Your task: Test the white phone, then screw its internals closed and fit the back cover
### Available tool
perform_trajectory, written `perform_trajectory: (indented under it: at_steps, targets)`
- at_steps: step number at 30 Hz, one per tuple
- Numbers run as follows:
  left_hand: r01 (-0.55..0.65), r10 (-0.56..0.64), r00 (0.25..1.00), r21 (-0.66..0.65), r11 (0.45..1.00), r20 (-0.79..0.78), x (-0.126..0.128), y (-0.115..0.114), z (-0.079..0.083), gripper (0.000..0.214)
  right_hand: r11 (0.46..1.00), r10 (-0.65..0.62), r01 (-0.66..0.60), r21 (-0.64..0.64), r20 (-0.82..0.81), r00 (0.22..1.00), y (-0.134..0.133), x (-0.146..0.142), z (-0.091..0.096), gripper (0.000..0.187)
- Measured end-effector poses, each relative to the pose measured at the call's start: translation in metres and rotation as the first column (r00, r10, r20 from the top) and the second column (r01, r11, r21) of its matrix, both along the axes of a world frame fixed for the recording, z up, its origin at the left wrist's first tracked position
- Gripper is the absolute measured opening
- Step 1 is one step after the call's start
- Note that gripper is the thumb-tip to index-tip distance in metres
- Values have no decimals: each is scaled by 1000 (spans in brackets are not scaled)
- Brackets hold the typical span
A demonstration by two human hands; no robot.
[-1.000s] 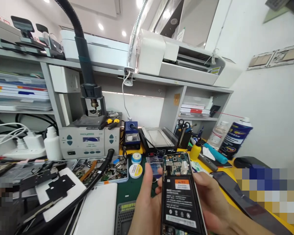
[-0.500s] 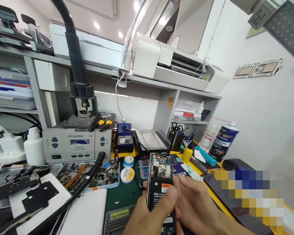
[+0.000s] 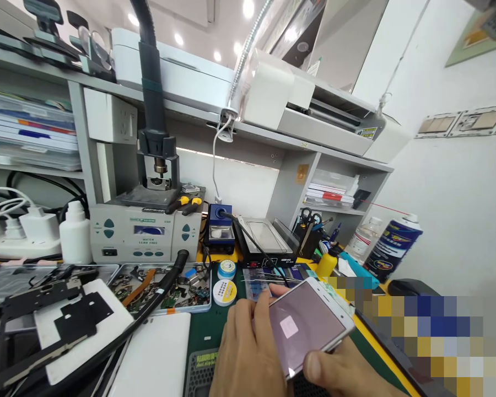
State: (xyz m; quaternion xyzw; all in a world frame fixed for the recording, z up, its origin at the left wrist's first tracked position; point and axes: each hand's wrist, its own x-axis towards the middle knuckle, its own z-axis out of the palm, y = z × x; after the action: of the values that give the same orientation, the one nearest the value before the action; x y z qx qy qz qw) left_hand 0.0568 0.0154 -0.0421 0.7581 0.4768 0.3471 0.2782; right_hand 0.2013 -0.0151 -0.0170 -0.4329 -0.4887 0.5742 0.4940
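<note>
Phone (image 3: pixel 303 333) flipped — screen (image 3: pixel 316 314) up, between hands (image 3: pixel 248 350)

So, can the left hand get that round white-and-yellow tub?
Probably yes. The round white-and-yellow tub lies just beyond the left hand, with nothing seen standing between them. That hand's fingers are at the phone's edge, but the right hand holds the phone, so the left could likely leave.

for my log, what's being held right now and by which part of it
The right hand holds a phone by its near long edge, thumb on the rim; the left hand covers its left end.
</note>
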Motion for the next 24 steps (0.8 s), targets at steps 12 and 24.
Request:
perform_trajectory:
  at_steps: [12, 24]
  targets:
    - [98, -83, 983, -91, 991, 161, 3, -1, 12, 65, 969, -234, 214, -121, -196, 952, 2, -12, 2, 74]
    - [481, 236, 681, -667, 569, 693, 1, 5, 22, 65, 906, -306, 142, -399, -385, 871, 13, -2, 13, 69]
